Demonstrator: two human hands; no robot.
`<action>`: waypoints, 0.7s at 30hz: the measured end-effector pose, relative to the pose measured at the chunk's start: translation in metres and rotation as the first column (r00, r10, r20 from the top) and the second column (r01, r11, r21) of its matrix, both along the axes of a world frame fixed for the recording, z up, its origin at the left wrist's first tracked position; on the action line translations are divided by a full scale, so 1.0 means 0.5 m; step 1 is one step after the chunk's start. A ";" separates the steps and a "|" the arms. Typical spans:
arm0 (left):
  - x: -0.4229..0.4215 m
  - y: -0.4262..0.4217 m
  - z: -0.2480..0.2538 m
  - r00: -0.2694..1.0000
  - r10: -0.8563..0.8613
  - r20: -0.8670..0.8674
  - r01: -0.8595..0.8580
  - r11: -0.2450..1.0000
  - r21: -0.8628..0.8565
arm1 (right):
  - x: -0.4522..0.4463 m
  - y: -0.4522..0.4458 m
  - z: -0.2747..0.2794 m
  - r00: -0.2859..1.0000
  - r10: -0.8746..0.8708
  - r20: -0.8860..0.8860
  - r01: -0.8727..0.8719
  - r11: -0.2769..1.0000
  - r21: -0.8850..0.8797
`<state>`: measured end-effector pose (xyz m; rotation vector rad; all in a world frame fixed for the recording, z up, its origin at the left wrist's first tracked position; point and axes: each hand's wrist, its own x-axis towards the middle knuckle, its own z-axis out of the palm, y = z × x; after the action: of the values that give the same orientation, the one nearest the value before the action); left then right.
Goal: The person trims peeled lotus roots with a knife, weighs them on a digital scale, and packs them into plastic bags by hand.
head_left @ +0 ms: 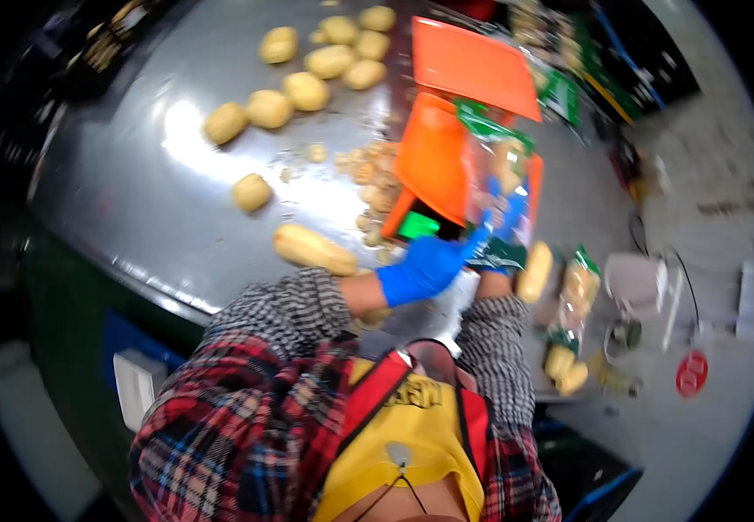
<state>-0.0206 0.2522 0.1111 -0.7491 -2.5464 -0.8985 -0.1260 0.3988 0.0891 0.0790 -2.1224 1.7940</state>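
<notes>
My left hand, in a blue glove, has its fingers closed at the lower left edge of a clear plastic bag with green print. Close beside it, my right hand, also gloved in blue, holds the bag's lower part; its fingers are blurred. A pale yellow, potato-like piece shows in the upper part of the bag. An orange bin stands tilted just left of the bag, with a bright green object at its lower opening. Another orange panel lies above.
Several yellow pieces lie on the metal table, with small round slices beside the bin. A long piece is near my left forearm. A filled bag and a loose piece lie at right, near a scale-like device.
</notes>
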 end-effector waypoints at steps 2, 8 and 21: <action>0.006 -0.017 -0.017 0.985 -0.058 0.165 0.046 0.996 0.072 | -0.027 -0.004 -0.009 0.999 0.033 -0.003 -0.033 0.999 0.002; -0.064 -0.293 -0.103 0.976 0.099 0.196 -0.174 0.891 0.419 | -0.040 0.024 -0.018 0.999 0.030 -0.018 -0.028 0.994 0.101; -0.197 -0.827 -0.121 0.574 0.803 0.162 -0.730 0.591 -0.343 | 0.224 0.114 -0.036 0.966 -0.169 -0.193 0.256 0.697 0.670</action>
<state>-0.1192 -0.1613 0.0507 0.5457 -2.8243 -0.3999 -0.0138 0.4560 0.0713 0.1151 -2.4742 0.7587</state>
